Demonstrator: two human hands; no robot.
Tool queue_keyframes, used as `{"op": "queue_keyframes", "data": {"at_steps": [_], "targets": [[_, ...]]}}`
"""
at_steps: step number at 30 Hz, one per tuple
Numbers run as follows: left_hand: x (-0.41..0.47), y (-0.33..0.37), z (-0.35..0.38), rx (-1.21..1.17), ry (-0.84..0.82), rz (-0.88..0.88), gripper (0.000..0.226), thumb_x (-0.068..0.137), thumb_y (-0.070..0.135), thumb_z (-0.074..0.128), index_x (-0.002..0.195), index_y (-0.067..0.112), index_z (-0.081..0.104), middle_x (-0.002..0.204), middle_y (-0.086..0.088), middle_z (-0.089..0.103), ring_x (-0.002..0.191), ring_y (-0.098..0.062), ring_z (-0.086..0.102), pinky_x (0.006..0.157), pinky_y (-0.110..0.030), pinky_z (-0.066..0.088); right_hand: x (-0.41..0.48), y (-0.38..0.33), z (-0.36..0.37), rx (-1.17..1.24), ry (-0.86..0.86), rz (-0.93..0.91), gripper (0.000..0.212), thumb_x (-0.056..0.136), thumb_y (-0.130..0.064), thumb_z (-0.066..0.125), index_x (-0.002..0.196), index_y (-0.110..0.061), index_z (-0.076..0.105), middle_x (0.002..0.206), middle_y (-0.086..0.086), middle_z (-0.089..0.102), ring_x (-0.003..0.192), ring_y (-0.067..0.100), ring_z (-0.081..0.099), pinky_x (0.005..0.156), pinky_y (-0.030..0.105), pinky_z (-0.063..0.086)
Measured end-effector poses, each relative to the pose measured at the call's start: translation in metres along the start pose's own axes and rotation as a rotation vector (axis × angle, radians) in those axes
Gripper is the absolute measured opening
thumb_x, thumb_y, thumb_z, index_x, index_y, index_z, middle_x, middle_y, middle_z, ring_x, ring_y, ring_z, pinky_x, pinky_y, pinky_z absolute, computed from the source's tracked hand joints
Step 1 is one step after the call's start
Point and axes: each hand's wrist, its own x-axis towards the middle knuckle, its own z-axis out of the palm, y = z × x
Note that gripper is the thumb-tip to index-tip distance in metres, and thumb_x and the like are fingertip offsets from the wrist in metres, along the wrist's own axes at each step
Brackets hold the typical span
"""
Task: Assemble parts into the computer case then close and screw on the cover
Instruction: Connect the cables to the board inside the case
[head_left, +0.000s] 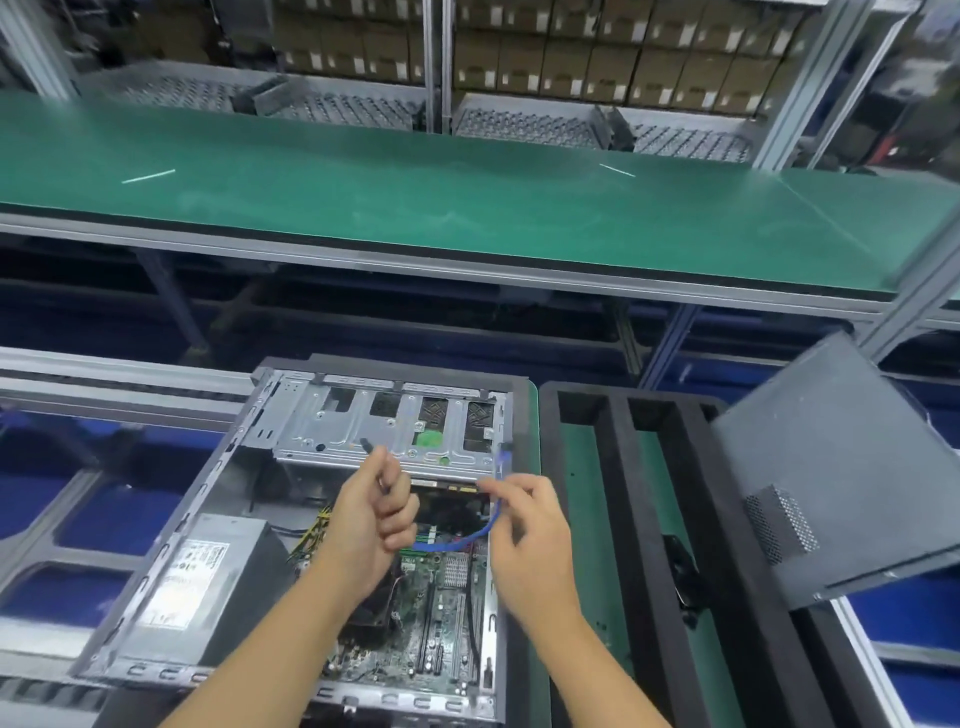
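An open computer case (156, 566) lies flat in front of me, showing its motherboard (441, 618), power supply (208, 582) and silver drive cage (363, 415). A blue flat cable (480, 535) arcs over the board up to a connector by the cage's right end. My left hand (371, 525) hovers over the case middle, fingers curled round a thin dark cable end that pokes up past the thumb. My right hand (530, 530) pinches the blue cable near its upper part. The grey side cover (831, 478) leans tilted at the right.
A black foam tray (618, 519) with long slots sits right of the case on a green mat. A green conveyor belt (467, 208) runs across behind, with shelves of brown boxes beyond. Blue bins lie under the frame at left and right.
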Motion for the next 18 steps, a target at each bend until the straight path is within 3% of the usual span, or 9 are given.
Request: {"op": "queue_keyframes", "data": {"at_steps": [2, 5, 7, 11, 15, 16, 18], "targets": [[0.0, 0.0, -0.006, 0.178, 0.014, 0.001, 0.046, 0.088, 0.059, 0.047, 0.059, 0.025, 0.035, 0.053, 0.003, 0.019, 0.042, -0.012, 0.011, 0.039, -0.016, 0.014, 0.003, -0.009, 0.005, 0.322, -0.067, 0.203, 0.039, 0.094, 0.013, 0.052, 0.106, -0.016, 0.075, 0.11, 0.004, 0.069, 0.094, 0.006, 0.067, 0.077, 0.016, 0.052], [0.001, -0.004, -0.017, 0.445, -0.045, 0.046, 0.052, 0.093, 0.066, 0.038, 0.064, 0.024, 0.031, 0.058, 0.0, 0.021, 0.049, -0.015, 0.012, 0.044, -0.024, 0.012, 0.01, -0.023, 0.015, 0.68, -0.035, 0.48, 0.013, 0.098, -0.004, 0.063, 0.109, -0.01, 0.065, 0.087, 0.009, 0.074, 0.069, 0.017, 0.068, 0.062, 0.025, 0.054], [-0.002, -0.008, -0.024, 0.511, -0.118, 0.073, 0.055, 0.093, 0.071, 0.037, 0.068, 0.021, 0.037, 0.059, 0.002, 0.025, 0.047, -0.014, 0.016, 0.044, -0.023, 0.015, 0.014, -0.029, 0.025, 0.835, 0.0, 0.564, 0.016, 0.098, -0.002, 0.063, 0.114, -0.005, 0.058, 0.083, 0.005, 0.073, 0.062, 0.015, 0.063, 0.059, 0.027, 0.051], [-0.008, -0.01, -0.035, 0.628, -0.13, 0.216, 0.043, 0.093, 0.069, 0.032, 0.097, 0.033, 0.057, 0.059, 0.009, 0.036, 0.047, -0.007, 0.027, 0.042, -0.019, 0.025, 0.014, -0.04, 0.043, 0.963, -0.087, 0.556, 0.018, 0.103, 0.005, 0.047, 0.115, -0.006, 0.054, 0.076, 0.005, 0.066, 0.049, 0.011, 0.045, 0.044, 0.023, 0.034], [-0.012, 0.0, -0.04, 0.945, -0.124, 0.414, 0.043, 0.094, 0.072, 0.026, 0.119, 0.044, 0.047, 0.065, 0.003, 0.047, 0.055, -0.021, 0.042, 0.053, -0.037, 0.037, 0.009, -0.039, 0.055, 1.08, -0.078, 0.699, 0.018, 0.098, 0.004, 0.042, 0.102, -0.012, 0.051, 0.071, 0.003, 0.052, 0.044, 0.011, 0.028, 0.037, 0.02, 0.021], [-0.013, 0.002, -0.039, 1.018, -0.125, 0.433, 0.039, 0.094, 0.071, 0.026, 0.117, 0.048, 0.047, 0.067, 0.002, 0.05, 0.055, -0.017, 0.045, 0.055, -0.035, 0.039, 0.008, -0.038, 0.058, 1.051, -0.067, 0.73, 0.019, 0.096, 0.004, 0.042, 0.099, -0.013, 0.05, 0.07, 0.003, 0.051, 0.044, 0.011, 0.027, 0.037, 0.019, 0.02], [-0.013, 0.006, -0.037, 1.102, -0.146, 0.48, 0.024, 0.094, 0.064, 0.033, 0.11, 0.055, 0.048, 0.066, 0.012, 0.055, 0.053, -0.005, 0.046, 0.052, -0.019, 0.035, 0.003, -0.036, 0.064, 0.948, -0.02, 0.763, 0.021, 0.094, 0.004, 0.041, 0.095, -0.014, 0.051, 0.068, 0.002, 0.051, 0.045, 0.012, 0.029, 0.038, 0.019, 0.021]]}}
